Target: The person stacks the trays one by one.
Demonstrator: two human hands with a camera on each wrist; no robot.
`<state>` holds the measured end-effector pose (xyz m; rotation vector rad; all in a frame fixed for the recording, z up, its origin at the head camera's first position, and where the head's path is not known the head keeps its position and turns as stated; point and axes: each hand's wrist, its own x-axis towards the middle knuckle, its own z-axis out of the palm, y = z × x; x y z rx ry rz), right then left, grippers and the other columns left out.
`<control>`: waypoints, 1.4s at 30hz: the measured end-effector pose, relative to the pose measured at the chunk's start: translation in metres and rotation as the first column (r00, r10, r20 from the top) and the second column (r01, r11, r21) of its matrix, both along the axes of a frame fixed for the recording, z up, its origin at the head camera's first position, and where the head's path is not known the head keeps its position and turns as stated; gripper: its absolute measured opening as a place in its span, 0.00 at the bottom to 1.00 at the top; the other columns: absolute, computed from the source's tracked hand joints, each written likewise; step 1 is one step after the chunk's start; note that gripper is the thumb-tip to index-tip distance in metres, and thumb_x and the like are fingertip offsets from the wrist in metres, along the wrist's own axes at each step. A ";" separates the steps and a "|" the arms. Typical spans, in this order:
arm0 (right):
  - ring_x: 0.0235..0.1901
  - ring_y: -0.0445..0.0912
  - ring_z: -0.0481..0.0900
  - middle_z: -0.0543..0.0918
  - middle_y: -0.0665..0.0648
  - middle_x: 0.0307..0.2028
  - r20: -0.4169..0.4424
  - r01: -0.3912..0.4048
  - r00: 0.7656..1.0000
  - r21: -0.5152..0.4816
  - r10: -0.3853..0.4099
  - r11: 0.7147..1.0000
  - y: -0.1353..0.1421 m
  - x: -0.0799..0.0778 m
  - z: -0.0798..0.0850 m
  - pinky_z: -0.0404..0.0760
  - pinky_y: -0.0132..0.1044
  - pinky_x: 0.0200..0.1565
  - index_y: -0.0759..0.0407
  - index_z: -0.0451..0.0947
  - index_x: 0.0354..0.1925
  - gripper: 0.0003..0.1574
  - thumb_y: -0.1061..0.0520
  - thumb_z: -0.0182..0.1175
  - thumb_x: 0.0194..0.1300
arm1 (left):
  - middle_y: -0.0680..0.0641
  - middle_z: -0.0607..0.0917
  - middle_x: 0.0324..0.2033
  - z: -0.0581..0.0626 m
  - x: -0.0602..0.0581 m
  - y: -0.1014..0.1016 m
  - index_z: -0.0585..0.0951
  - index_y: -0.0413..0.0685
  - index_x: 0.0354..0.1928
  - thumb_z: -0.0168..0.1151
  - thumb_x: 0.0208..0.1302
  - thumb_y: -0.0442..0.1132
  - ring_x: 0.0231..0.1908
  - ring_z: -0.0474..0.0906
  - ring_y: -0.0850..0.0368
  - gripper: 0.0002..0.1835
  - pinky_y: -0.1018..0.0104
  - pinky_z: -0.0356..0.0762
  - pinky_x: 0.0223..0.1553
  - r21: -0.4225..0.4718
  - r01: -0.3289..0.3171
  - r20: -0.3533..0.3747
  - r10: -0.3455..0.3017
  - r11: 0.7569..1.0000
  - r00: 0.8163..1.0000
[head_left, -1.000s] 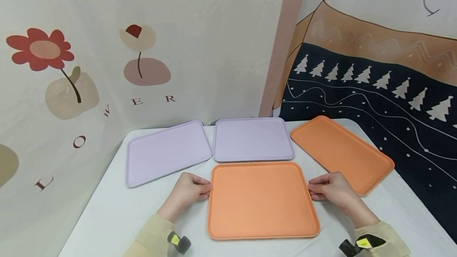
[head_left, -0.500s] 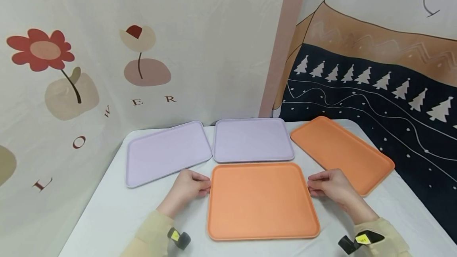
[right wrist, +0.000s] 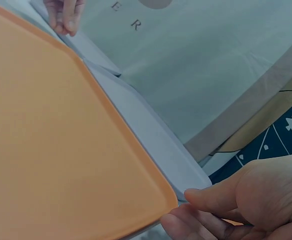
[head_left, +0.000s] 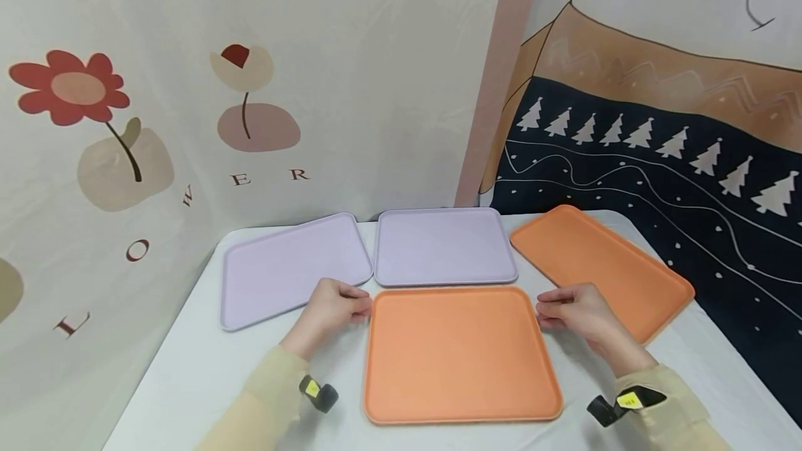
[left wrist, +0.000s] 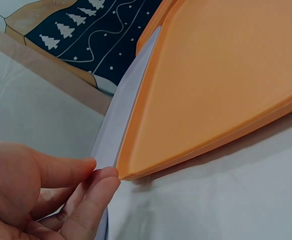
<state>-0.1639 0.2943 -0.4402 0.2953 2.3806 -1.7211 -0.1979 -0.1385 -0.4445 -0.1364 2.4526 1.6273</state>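
Note:
A rectangular orange tray [head_left: 460, 357] lies flat at the front of the white-covered table. My left hand [head_left: 332, 313] is at its far left corner, fingertips right at the edge. In the left wrist view the thumb [left wrist: 68, 171] stays off the rim, beside the other fingers. At the far right corner is my right hand [head_left: 579, 313], its fingertips close against the rim. The right wrist view shows that thumb [right wrist: 213, 196] also outside the tray. Neither hand wraps round the tray. Just behind it lies a lavender tray [head_left: 445, 246], nearly parallel to its far edge.
Another lavender tray [head_left: 294, 266] lies angled at the back left, partly behind my left hand. A second orange tray [head_left: 601, 263] sits slanted at the right, beyond my right hand. Printed cloth [head_left: 376, 89] hangs behind the table [head_left: 188, 381], with dark tree-patterned fabric [head_left: 658, 179] at the right.
Both hands have slid away from me along the front orange tray's sides, from partway down up to its far corners. The trays have hardly moved.

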 end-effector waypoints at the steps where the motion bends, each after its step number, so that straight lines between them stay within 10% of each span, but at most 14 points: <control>1: 0.34 0.49 0.90 0.88 0.65 0.40 0.002 0.003 1.000 -0.001 -0.003 1.000 0.000 -0.002 0.001 0.92 0.41 0.40 0.84 0.77 0.55 0.21 0.69 0.67 0.70 | 0.40 0.90 0.29 0.001 -0.003 0.000 0.88 0.29 0.41 0.72 0.65 0.27 0.31 0.89 0.54 0.06 0.62 0.91 0.37 -0.002 -0.002 -0.003 0.002 1.000 1.000; 14: 0.36 0.47 0.89 0.87 0.65 0.42 -0.008 0.010 1.000 0.020 -0.010 1.000 0.000 -0.027 0.005 0.92 0.42 0.44 0.85 0.76 0.58 0.24 0.69 0.67 0.70 | 0.38 0.90 0.33 0.006 -0.038 -0.004 0.87 0.26 0.45 0.70 0.66 0.26 0.33 0.89 0.52 0.09 0.61 0.91 0.39 0.015 -0.008 -0.047 0.009 1.000 0.999; 42: 0.38 0.44 0.88 0.86 0.67 0.46 -0.016 0.052 0.999 0.084 -0.051 0.995 -0.005 -0.079 -0.001 0.91 0.40 0.46 0.81 0.79 0.57 0.22 0.68 0.67 0.70 | 0.49 0.89 0.23 0.007 -0.093 0.014 0.91 0.35 0.42 0.72 0.61 0.32 0.27 0.84 0.60 0.09 0.69 0.82 0.38 -0.234 -0.061 -0.158 0.024 0.970 0.987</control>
